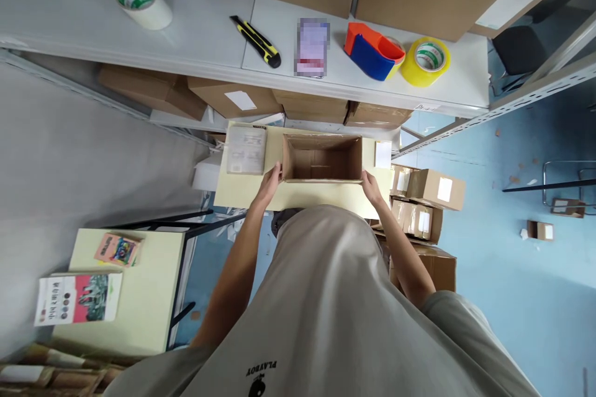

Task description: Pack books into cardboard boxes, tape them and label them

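An open-topped cardboard box (322, 181) rests on the pale yellow table (307, 195) in front of me, and its inside looks bare. My left hand (269, 185) grips the box at its left near corner, fingers along the side wall. At the opposite near corner, my right hand (371, 187) is closed on the right wall. Both hands' fingertips are partly hidden by the box. Left of the box lies a clear plastic-covered stack (246, 149) with printing on it. A small white paper pad (383, 154) lies to the right.
On the grey shelf (200, 31) ahead are a white tape roll (144, 5), a box cutter (256, 42), a blurred-out phone (311, 48), a tape dispenser (374, 53) and yellow tape (425, 62). Cartons (436, 189) stand at right; books (78, 299) lie on a side table.
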`<state>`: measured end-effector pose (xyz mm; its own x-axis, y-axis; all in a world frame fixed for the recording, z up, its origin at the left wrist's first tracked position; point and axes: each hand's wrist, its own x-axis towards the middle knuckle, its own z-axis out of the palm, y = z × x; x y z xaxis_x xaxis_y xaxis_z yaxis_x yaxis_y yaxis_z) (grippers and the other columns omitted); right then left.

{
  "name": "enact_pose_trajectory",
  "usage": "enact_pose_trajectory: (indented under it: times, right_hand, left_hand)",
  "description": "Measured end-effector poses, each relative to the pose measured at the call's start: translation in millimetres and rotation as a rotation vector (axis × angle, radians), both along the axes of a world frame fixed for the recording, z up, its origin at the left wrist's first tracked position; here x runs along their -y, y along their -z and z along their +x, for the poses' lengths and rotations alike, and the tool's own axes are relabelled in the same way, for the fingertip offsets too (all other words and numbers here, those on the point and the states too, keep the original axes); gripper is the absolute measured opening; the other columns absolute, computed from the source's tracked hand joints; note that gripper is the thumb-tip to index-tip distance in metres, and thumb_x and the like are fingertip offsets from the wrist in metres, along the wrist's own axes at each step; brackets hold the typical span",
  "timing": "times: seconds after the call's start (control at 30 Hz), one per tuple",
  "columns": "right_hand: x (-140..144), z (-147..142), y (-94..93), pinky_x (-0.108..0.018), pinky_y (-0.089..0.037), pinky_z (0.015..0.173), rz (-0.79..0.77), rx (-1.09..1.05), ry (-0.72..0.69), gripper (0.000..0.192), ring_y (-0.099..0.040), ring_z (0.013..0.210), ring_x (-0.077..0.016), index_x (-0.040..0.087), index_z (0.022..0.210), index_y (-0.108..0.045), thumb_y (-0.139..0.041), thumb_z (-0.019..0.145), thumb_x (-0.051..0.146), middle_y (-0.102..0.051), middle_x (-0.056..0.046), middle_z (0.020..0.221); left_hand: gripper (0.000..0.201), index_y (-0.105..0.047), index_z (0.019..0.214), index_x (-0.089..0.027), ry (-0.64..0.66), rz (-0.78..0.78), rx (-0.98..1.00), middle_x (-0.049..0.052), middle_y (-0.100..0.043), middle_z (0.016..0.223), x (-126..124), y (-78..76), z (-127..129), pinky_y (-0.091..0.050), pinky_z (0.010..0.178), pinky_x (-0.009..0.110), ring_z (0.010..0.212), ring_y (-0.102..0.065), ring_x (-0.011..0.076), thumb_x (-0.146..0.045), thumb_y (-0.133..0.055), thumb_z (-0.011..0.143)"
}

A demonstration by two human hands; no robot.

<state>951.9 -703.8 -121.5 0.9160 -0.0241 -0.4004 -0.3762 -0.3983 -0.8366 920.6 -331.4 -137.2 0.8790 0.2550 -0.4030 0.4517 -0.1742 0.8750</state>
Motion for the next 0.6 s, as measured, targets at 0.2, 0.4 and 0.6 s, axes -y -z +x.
enact_pose_trajectory:
  times: [0.2,0.4,0.6]
  right_hand:
    - [1.6,15.4,-20.3,-0.045,-0.067,0.098,-0.029,0.106,0.068,0.089,-0.081,0.114,-0.0341,0.023,0.109,-0.076,-0.068,0.083,0.108,-0.086,-0.018,0.119]
    - [24.3,27.1,-34.5,-0.045,-0.063,0.083,-0.266,0.214,0.069,0.064,-0.079,0.082,-0.0313,0.026,0.081,-0.069,-0.065,0.094,0.088,-0.084,-0.014,0.084]
    - [30.8,26.7,-36.9,-0.041,-0.060,0.070,-0.208,0.243,0.108,0.067,-0.078,0.070,-0.0303,0.026,0.082,-0.069,-0.065,0.097,0.091,-0.081,-0.012,0.074]
  left_hand:
    - [0.066,-0.080,0.133,-0.018,-0.111,-0.013,0.072,0.021,-0.085,0.140,0.8,-19.3,13.1,-0.066,0.113,0.043,0.129,-0.082,0.0328,-0.068,-0.085,0.091]
    - [0.018,-0.074,0.085,-0.024,-0.152,0.384,0.046,0.009,-0.085,0.093,-12.5,-37.9,20.8,-0.061,0.096,0.038,0.095,-0.079,0.0273,-0.040,-0.071,0.092]
    - [0.022,-0.074,0.086,-0.024,-0.182,0.478,0.064,0.008,-0.082,0.086,-33.9,-44.6,24.1,-0.058,0.087,0.036,0.087,-0.077,0.0265,-0.043,-0.068,0.096]
